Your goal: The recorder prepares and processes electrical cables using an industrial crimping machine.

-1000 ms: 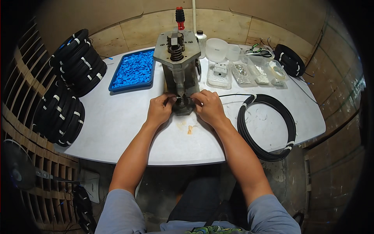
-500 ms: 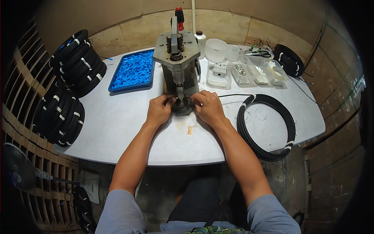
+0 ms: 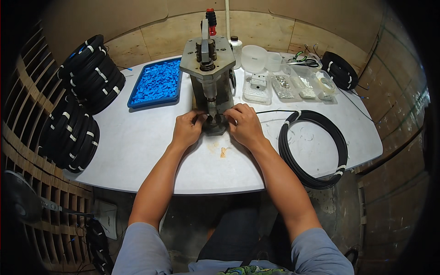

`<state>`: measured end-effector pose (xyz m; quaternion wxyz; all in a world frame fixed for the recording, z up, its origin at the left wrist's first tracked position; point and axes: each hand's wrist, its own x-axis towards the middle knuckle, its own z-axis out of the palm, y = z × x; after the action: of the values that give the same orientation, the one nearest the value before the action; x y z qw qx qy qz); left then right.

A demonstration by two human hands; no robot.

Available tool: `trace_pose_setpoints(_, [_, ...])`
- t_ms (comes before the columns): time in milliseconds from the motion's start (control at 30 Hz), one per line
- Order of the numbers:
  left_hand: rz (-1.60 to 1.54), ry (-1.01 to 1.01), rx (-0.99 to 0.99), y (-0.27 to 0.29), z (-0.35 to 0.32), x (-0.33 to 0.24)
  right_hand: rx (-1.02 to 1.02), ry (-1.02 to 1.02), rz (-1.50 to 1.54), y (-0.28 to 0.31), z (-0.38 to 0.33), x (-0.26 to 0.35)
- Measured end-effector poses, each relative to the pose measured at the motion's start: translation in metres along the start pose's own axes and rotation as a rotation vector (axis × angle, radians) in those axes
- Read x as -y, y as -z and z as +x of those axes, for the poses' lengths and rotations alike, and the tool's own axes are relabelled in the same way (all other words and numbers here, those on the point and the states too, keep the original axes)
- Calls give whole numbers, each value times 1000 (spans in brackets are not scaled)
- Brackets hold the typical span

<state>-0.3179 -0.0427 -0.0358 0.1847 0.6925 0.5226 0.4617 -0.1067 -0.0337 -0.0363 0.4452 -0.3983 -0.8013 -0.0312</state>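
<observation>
A grey metal bench press (image 3: 208,64) with a black-and-red handle (image 3: 211,19) stands at the table's far middle. My left hand (image 3: 187,130) is at the left of its base, thumb and fingers pinched close to the lower tip of the ram (image 3: 211,107). What those fingers hold is too small to tell. On the other side, my right hand (image 3: 246,124) is closed on a black cable, whose run (image 3: 275,111) leads off to a large coil (image 3: 344,146) bound with white tape. The cable's end is hidden at the press.
Left of the press lies a blue tray (image 3: 153,104) full of small blue pieces. Stacks of black cable coils (image 3: 94,75) stand at the left edge. Clear plastic boxes (image 3: 256,94) of small parts, a white bottle (image 3: 236,50) and pliers (image 3: 305,59) are at the back right.
My right hand has shifted very slightly to the left. The left hand, the press and the coil look the same.
</observation>
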Motion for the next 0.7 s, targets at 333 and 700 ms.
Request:
trace_pose_setpoints(333, [-13, -27, -17, 1, -1, -3, 26, -24, 11, 1, 0, 2])
trace_pose_setpoints(700, [-52, -49, -8, -2, 0, 8, 26, -25, 7, 1, 0, 2])
